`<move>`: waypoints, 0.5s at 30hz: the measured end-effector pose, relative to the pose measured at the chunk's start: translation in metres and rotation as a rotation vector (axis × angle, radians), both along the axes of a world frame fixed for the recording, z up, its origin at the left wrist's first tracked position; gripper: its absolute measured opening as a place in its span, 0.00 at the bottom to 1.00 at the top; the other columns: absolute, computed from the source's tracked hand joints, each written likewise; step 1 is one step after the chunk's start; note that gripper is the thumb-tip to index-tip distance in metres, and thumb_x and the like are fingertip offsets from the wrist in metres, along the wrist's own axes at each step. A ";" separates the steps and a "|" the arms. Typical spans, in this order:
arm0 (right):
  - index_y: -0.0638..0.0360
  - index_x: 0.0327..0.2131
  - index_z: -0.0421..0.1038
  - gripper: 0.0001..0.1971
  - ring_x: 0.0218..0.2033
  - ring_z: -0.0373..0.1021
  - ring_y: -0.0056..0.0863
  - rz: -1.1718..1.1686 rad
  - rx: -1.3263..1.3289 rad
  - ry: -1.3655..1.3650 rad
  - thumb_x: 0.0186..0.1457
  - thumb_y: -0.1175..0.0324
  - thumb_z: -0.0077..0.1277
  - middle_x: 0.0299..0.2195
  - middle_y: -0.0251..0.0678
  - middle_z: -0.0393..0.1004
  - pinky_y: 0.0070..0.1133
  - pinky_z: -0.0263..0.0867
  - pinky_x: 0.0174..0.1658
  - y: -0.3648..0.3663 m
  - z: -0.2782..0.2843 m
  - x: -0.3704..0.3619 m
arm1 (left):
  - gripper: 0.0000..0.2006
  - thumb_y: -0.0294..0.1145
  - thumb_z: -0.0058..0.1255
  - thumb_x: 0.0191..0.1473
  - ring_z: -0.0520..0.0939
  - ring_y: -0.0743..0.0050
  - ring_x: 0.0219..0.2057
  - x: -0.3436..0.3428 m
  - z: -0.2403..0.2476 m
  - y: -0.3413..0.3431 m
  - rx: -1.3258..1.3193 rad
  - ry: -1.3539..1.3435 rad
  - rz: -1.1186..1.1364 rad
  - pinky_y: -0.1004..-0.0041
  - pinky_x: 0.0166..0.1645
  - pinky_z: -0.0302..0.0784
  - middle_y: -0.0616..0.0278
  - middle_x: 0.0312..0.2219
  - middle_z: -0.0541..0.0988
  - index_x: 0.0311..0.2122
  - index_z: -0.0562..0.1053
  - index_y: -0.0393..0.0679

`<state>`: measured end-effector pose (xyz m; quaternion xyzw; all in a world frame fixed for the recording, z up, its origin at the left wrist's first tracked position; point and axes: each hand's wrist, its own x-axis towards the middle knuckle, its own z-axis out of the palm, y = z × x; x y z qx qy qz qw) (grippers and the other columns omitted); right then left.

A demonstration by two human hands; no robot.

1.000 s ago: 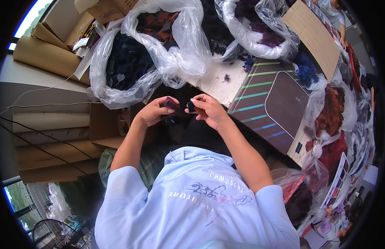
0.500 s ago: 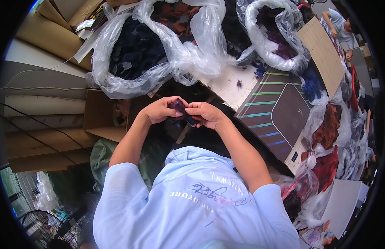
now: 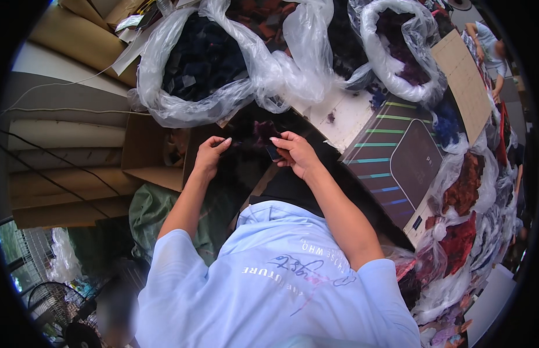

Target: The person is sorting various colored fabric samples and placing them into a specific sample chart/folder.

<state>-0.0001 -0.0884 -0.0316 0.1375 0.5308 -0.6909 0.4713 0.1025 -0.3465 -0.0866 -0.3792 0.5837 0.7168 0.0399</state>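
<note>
Several open bags of clear, crumpled plastic (image 3: 150,107) stand along the far side of the station, holding dark, rust-red and purple pieces; these are the largest items noted. Right of centre lies a dark grey-brown, flat-faced carton (image 3: 368,156) with green-to-blue stripes and a rounded panel outline. At the left stands an open brown cardboard box (image 3: 143,148), smaller in view, with a crumpled green plastic sheet (image 3: 153,214) below it. Between these, over the lap, are both bare hands, well apart. The left hand (image 3: 210,155) has thumb and forefinger pressed together; whether a wisp is caught there cannot be told. The right hand (image 3: 295,152) pinches a dark purple, fuzzy piece (image 3: 262,132) at its lower edge, the tuft standing up beyond the fingertips. Smallest is a dark, flat, smooth-looking piece (image 3: 274,154), tucked beneath the thumb of the same hand; its material is unclear. Step in hand, as judged: small pieces being handled singly, the fuzzy one borne by the right hand alone. The next move appears to call for a light, steady right pinch, with the flat piece secured against slipping.
</note>
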 end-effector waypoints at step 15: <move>0.51 0.28 0.71 0.08 0.18 0.67 0.16 0.030 0.186 0.080 0.56 0.64 0.59 0.20 0.23 0.70 0.18 0.67 0.21 -0.022 -0.021 0.023 | 0.22 0.32 0.62 0.56 0.80 0.78 0.26 -0.003 0.039 0.025 -0.258 -0.027 -0.083 0.77 0.29 0.79 0.62 0.36 0.77 0.53 0.69 0.41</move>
